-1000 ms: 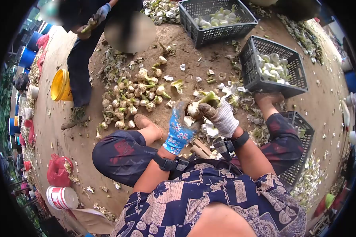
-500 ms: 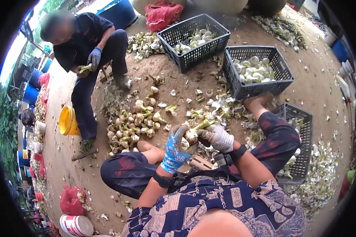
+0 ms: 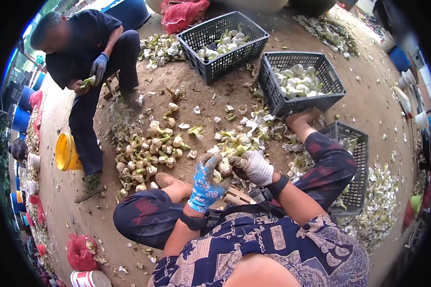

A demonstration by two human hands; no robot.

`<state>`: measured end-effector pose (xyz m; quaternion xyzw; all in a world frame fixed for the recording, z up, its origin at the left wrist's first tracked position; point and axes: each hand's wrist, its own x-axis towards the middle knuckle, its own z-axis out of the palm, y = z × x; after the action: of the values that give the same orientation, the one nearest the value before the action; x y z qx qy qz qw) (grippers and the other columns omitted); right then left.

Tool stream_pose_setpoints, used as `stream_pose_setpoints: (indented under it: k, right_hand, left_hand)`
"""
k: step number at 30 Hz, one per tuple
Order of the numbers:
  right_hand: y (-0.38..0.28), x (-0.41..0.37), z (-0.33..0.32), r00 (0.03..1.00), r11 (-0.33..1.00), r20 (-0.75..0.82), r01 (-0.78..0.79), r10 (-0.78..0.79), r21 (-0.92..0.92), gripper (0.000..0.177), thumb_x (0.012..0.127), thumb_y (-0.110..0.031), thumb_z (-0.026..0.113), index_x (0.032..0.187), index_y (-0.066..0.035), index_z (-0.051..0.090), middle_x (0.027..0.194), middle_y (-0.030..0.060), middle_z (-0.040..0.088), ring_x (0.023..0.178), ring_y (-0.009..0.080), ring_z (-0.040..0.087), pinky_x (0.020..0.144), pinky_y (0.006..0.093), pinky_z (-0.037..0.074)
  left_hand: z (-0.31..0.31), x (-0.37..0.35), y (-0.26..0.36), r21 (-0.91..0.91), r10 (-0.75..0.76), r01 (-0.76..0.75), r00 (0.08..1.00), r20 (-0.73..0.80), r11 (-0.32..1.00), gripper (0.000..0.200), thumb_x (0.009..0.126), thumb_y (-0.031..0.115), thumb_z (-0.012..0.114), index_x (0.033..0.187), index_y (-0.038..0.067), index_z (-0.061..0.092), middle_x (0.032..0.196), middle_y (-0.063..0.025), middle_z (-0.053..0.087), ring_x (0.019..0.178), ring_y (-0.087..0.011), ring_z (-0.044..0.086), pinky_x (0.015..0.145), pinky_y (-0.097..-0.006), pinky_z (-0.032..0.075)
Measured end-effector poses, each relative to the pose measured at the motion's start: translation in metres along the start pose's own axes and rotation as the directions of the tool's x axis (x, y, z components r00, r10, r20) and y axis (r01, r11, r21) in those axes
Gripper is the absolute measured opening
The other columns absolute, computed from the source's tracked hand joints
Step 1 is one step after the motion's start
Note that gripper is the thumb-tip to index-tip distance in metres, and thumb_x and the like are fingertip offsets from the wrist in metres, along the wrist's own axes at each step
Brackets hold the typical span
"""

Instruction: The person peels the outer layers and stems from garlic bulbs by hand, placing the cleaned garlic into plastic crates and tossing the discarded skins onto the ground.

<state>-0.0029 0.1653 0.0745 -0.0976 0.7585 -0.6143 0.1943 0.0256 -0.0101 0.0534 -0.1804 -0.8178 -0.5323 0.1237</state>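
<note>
Between my two gloved hands is a whitish garlic bulb [image 3: 223, 167], held low in front of my lap. My left hand [image 3: 207, 185], in a blue floral glove with dirty fingertips, is closed around the bulb's left side. From the right, my right hand [image 3: 255, 168], in a white glove with dark, soiled fingers, grips the same bulb; its fingertips are partly hidden. Just beyond my hands lie loose peeled skins and leaves [image 3: 244, 138]. A pile of unpeeled garlic bulbs [image 3: 146, 155] is on the ground to the left. A small wooden piece [image 3: 238, 196] shows below my hands.
Two black crates [image 3: 301, 102] [image 3: 210, 67] with white garlic stand ahead; another crate [image 3: 352, 191] is beside my right leg. A co-worker [image 3: 88, 52] sits at the left, holding garlic, near a yellow bucket [image 3: 67, 152]. Skins [image 3: 376, 205] cover the ground at right.
The whole view has shifted, so the surroundings appear farther left and slightly higher. Both my hands stay at the bulb; the green stem seen beside it earlier is no longer distinct.
</note>
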Motion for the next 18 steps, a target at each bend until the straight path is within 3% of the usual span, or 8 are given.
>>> stream_pose_setpoints:
  k: [4,5,6,7,9,13,15,18]
  right_hand:
    - [0.013,-0.001,0.004,1.000,1.000,-0.020,-0.017,0.017,0.002,0.026,0.087,-0.025,0.055,0.096,-0.002,0.063,0.073,0.0046,0.062,0.066,0.0108,0.055,0.059,0.0280,0.046]
    - [0.018,0.010,0.010,0.952,0.943,-0.078,0.280,-0.297,-0.180,0.023,0.087,-0.023,0.055,0.096,-0.003,0.063,0.068,0.0021,0.060,0.060,0.0090,0.052,0.055,0.0257,0.044]
    - [0.022,0.007,0.006,0.998,0.997,0.001,0.063,-0.063,0.032,0.022,0.087,-0.022,0.055,0.096,-0.003,0.063,0.068,0.0014,0.059,0.059,0.0085,0.051,0.053,0.0250,0.043]
    - [-0.002,-0.002,0.004,0.977,0.955,0.140,-0.190,0.160,0.230,0.021,0.086,-0.021,0.056,0.096,-0.003,0.063,0.067,0.0006,0.059,0.057,0.0081,0.051,0.051,0.0243,0.041]
    - [0.008,-0.004,0.008,0.993,0.923,0.110,-0.072,0.033,0.378,0.024,0.084,-0.020,0.059,0.097,-0.001,0.063,0.073,-0.0001,0.061,0.062,0.0070,0.051,0.055,0.0244,0.042]
    - [0.012,-0.012,0.001,0.990,0.986,-0.105,0.104,-0.091,0.127,0.024,0.084,-0.021,0.058,0.098,-0.001,0.062,0.077,0.0025,0.061,0.067,0.0080,0.055,0.061,0.0254,0.045]
    - [-0.011,-0.020,-0.012,0.974,0.956,0.149,-0.200,0.171,0.214,0.020,0.085,-0.021,0.057,0.092,-0.003,0.062,0.070,-0.0007,0.058,0.058,0.0054,0.052,0.051,0.0210,0.041]
    - [0.002,-0.022,-0.005,0.981,0.894,0.092,-0.192,0.170,0.404,0.023,0.084,-0.024,0.055,0.086,-0.002,0.062,0.066,0.0005,0.057,0.053,0.0086,0.051,0.048,0.0236,0.040]
  left_hand:
    - [0.002,0.002,-0.002,-0.419,-0.358,0.355,0.931,0.074,0.836,0.051,0.062,0.003,0.070,0.110,0.004,0.051,0.096,-0.0080,0.052,0.089,-0.0187,0.054,0.079,-0.0292,0.046]
    - [0.001,0.003,-0.002,-0.600,-0.557,0.549,0.807,0.198,0.582,0.049,0.064,0.005,0.071,0.109,0.004,0.052,0.091,-0.0066,0.055,0.083,-0.0172,0.056,0.075,-0.0279,0.047]
    - [0.002,0.007,-0.002,-0.762,-0.610,0.561,0.739,0.284,0.325,0.044,0.074,0.025,0.069,0.110,0.006,0.052,0.082,-0.0037,0.058,0.071,-0.0149,0.057,0.065,-0.0273,0.049]
    - [-0.009,0.007,-0.015,-0.685,-0.365,0.575,0.582,0.727,-0.448,0.047,0.081,0.047,0.057,0.110,0.010,0.054,0.083,-0.0039,0.060,0.070,-0.0148,0.058,0.060,-0.0285,0.050]
    - [0.005,0.013,-0.006,-0.744,-0.716,0.541,0.327,0.616,-0.393,0.047,0.086,0.054,0.045,0.106,0.013,0.056,0.082,-0.0047,0.061,0.069,-0.0148,0.058,0.057,-0.0298,0.050]
    - [0.007,0.004,-0.012,-0.774,-0.714,0.590,0.643,0.278,0.229,0.032,0.090,0.028,0.053,0.115,0.008,0.050,0.098,-0.0075,0.060,0.082,-0.0173,0.062,0.065,-0.0283,0.054]
    - [0.028,-0.014,-0.011,-0.898,-0.609,0.417,0.752,0.254,0.140,0.039,0.089,0.015,0.055,0.126,0.008,0.042,0.113,-0.0083,0.055,0.097,-0.0180,0.058,0.079,-0.0304,0.052]
    - [0.014,0.000,0.022,-0.859,-0.498,0.443,0.822,0.275,0.256,0.068,0.082,0.022,0.065,0.138,0.011,0.027,0.130,-0.0071,0.042,0.113,-0.0198,0.048,0.092,-0.0354,0.044]
